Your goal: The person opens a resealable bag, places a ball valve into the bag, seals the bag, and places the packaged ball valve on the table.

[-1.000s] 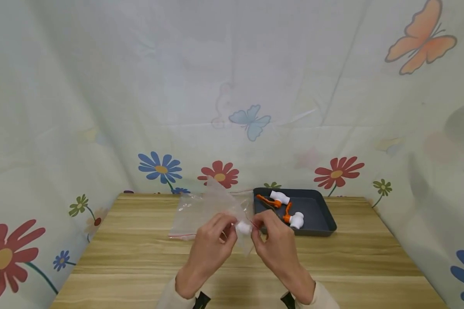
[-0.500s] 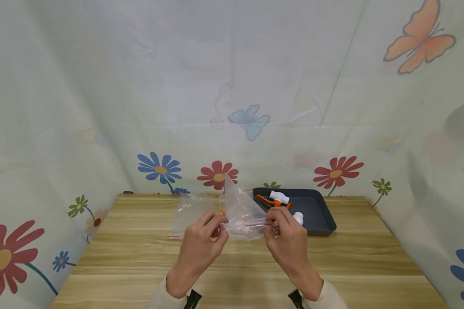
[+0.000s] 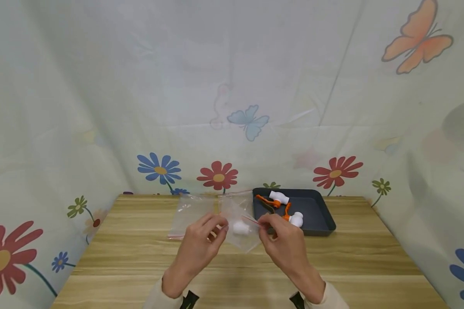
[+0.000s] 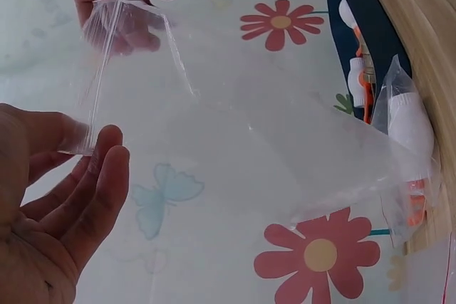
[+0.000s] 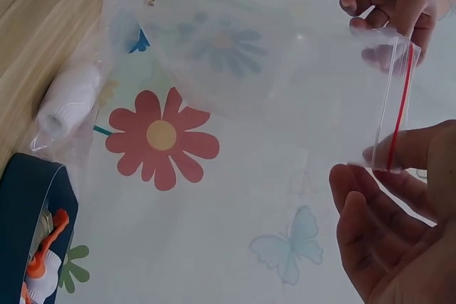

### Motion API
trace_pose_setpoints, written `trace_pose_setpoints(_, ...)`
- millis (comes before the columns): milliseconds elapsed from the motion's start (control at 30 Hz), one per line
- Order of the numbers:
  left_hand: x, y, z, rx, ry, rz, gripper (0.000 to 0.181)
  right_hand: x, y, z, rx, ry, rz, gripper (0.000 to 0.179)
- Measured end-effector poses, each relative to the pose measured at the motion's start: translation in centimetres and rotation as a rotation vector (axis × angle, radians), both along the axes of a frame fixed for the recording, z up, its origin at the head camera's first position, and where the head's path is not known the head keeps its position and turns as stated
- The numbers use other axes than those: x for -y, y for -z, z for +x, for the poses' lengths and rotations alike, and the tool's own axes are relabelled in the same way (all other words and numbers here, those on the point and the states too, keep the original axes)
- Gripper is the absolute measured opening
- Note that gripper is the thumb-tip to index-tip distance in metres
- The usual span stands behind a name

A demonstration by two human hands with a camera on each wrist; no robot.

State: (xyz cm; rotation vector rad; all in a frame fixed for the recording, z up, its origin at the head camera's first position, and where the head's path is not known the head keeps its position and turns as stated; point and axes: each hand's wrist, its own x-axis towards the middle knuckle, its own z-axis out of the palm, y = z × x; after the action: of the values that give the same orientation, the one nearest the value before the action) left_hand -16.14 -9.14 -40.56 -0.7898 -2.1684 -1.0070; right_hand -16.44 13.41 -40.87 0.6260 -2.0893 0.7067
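Note:
A clear zip bag [image 4: 271, 140] with a red line at its mouth is stretched between both hands. My left hand [image 3: 201, 240] pinches one end of the mouth between thumb and fingers. At the other end, the thumb and fingers of my right hand [image 3: 284, 242] pinch the same edge. The bag hangs away from the hands, and nothing shows inside it. Behind and below it, a white plastic ball valve [image 5: 71, 101] with an orange handle [image 4: 417, 204] lies bagged on the table; in the head view the valve is seen through the held bag.
A dark grey tray [image 3: 317, 214] stands at the back right, holding white ball valves [image 3: 279, 198] with orange handles. Another clear zip bag [image 3: 191, 210] lies flat at the back left of the wooden table [image 3: 131, 249]. A flowered cloth [image 3: 232, 86] hangs behind the table.
Both hands have drawn apart, stretching the bag's mouth between them. The bag has swung down from its raised position, and the bagged valve shows through it again.

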Motion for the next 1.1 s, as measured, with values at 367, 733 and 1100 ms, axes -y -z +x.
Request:
trace_pose_setpoints(367, 0.3, -0.1, -0.3, -0.066, 0.019, 0.062, 0.012, 0.0, -0.7, 1.0, 0.181, -0.090, 0.091, 0.017)
trace_pose_setpoints(733, 0.5, -0.1, -0.2, -0.015, -0.064, 0.035, 0.014, -2.0, -2.1, 0.5, 0.139, -0.085, 0.146, 0.028)
trace_pose_setpoints(1100, 0.5, -0.3, -0.3, 0.029, -0.104, 0.019, 0.013, -5.2, -3.1, -2.5, 0.179, 0.010, 0.266, 0.032)
